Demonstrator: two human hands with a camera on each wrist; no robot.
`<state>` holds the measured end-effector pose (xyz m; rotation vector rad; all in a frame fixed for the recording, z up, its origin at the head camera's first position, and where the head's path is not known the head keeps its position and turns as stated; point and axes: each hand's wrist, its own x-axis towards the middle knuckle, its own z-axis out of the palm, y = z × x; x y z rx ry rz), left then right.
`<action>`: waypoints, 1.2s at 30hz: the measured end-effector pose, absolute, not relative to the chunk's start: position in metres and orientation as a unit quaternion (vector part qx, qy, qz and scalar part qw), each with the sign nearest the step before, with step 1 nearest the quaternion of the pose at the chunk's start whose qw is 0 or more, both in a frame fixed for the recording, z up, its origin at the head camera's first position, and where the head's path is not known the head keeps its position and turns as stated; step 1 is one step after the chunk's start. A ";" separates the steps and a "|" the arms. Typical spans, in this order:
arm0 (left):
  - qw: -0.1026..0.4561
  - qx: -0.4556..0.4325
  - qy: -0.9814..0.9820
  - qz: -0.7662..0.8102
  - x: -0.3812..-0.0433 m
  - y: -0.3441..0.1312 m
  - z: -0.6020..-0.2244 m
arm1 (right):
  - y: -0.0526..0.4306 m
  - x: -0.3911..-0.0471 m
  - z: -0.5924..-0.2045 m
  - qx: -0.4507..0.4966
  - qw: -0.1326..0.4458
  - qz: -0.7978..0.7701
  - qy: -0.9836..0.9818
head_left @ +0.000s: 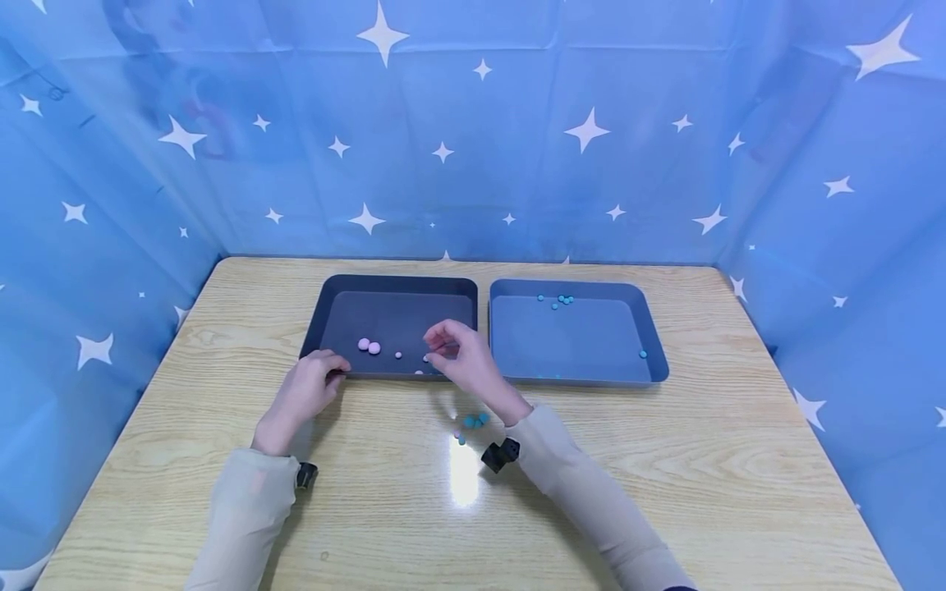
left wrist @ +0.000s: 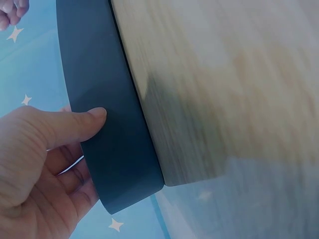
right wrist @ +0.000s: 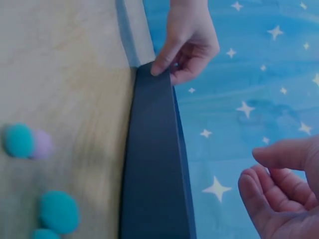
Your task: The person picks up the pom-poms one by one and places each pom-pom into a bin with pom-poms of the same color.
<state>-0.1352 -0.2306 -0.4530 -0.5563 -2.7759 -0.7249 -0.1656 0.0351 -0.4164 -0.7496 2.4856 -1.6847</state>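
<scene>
My left hand (head_left: 310,384) pinches the near left corner of a black tray (head_left: 402,284), its thumb on the outer wall in the left wrist view. Over that tray's near right part hovers my right hand (head_left: 467,358). Its thumb and fingers are bent but apart, and nothing shows between them in the right wrist view. Inside the black tray lie several pink pom-poms (head_left: 374,348), large and small. Just in front, on the table, sit several teal pom-poms (head_left: 469,422) beside a small pink pom-pom (head_left: 457,435).
To the right of the black tray stands a blue-grey tray (head_left: 569,341) with several small teal pom-poms (head_left: 567,301). Both trays rest on a wooden table (head_left: 709,476). A blue curtain (head_left: 517,98) with white stars hangs behind and at both sides.
</scene>
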 end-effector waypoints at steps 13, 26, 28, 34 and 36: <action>0.113 -0.190 -0.943 -0.250 -0.135 -0.230 -0.452 | 0.046 -0.142 -0.425 -0.275 0.033 -0.526 0.804; 0.110 -0.187 -0.943 -0.251 -0.134 -0.230 -0.453 | 0.056 -0.123 -0.437 -0.286 0.095 -0.519 0.800; 0.108 -0.188 -0.943 -0.251 -0.134 -0.230 -0.452 | 0.058 -0.121 -0.440 -0.289 0.104 -0.511 0.803; 0.107 -0.187 -0.943 -0.252 -0.134 -0.229 -0.452 | 0.062 -0.116 -0.445 -0.300 0.133 -0.482 0.813; 0.107 -0.187 -0.943 -0.252 -0.134 -0.229 -0.452 | 0.062 -0.115 -0.446 -0.301 0.142 -0.472 0.816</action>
